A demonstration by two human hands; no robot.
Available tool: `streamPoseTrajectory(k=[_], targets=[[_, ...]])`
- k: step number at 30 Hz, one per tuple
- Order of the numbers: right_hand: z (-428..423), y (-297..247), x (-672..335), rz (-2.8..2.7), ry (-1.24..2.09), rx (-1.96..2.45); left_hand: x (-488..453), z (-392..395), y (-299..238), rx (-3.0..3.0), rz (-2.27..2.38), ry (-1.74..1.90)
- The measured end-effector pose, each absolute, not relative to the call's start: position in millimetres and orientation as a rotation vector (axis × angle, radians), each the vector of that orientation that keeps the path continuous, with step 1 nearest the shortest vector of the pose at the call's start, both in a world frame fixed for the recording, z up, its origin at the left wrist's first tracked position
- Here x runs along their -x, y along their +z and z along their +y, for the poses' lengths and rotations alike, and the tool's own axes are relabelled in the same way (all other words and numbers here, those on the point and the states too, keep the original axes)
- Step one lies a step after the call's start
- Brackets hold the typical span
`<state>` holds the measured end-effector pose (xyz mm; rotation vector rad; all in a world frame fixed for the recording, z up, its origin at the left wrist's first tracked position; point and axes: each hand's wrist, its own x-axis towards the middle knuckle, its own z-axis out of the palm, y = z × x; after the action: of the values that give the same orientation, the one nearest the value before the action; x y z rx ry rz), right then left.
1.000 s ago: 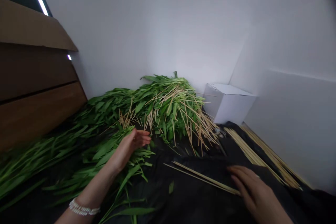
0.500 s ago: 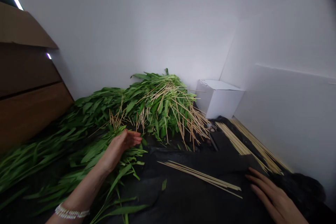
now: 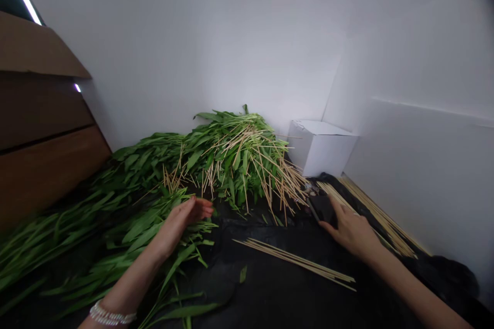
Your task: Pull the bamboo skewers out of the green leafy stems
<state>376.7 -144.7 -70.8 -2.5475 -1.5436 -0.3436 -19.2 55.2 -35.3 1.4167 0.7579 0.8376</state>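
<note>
My left hand [image 3: 189,216] rests beside and partly over a bunch of leafy green stems [image 3: 142,229]; its fingers are stretched out, holding nothing. At the right, my right hand [image 3: 353,231] has its thumb and fingers on either side of a small black block [image 3: 324,209], whose kind I cannot make out. Several thin wooden sticks [image 3: 297,259] lie in a loose row on the black sheet [image 3: 270,298] between the hands. Farther back is a heap of leafy stems [image 3: 231,144] with wooden sticks poking out of it.
A white box [image 3: 324,149] stands in the back corner. More long sticks [image 3: 382,211] lie along the right wall. Brown cardboard [image 3: 42,118] rises at the left, with spread leafy stems [image 3: 38,247] before it. A single loose leaf [image 3: 243,274] lies near the sticks.
My right hand has moved forward and left from the near right onto the black block. My left hand has stayed almost in place by the stems.
</note>
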Motion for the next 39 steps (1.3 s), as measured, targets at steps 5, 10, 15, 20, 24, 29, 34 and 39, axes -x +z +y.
streamPoseTrajectory(k=[5,10,15,20,24,29,34,39], targets=[[-127.3,-71.4,-378.9,-1.46,-0.221,2.723,18.5,57.1,-39.4,-1.445,0.755,0.81],[-115.9,-73.8,-376.1,-1.331,-0.157,2.704,18.0,56.9,-40.5,-1.445,0.742,0.807],[-111.1,-72.9,-375.5,-1.13,-0.164,2.623,17.7,52.1,-35.0,-1.437,0.74,0.812],[-107.9,-55.0,-385.4,-0.986,-0.316,2.432,16.4,48.3,-32.9,-1.416,0.735,0.813],[-101.9,-36.3,-386.5,-0.973,-0.525,2.27,17.1,51.2,-37.4,-1.415,0.74,0.806],[-97.5,-29.1,-385.3,-0.987,-0.668,2.289,18.8,55.7,-42.1,-1.44,0.725,0.779],[-96.4,-24.8,-393.8,-1.229,-0.819,2.403,19.3,54.4,-41.0,-1.445,0.732,0.78],[-91.7,-3.7,-398.3,-1.543,-0.802,2.474,18.7,54.6,-40.8,-1.453,0.751,0.766]])
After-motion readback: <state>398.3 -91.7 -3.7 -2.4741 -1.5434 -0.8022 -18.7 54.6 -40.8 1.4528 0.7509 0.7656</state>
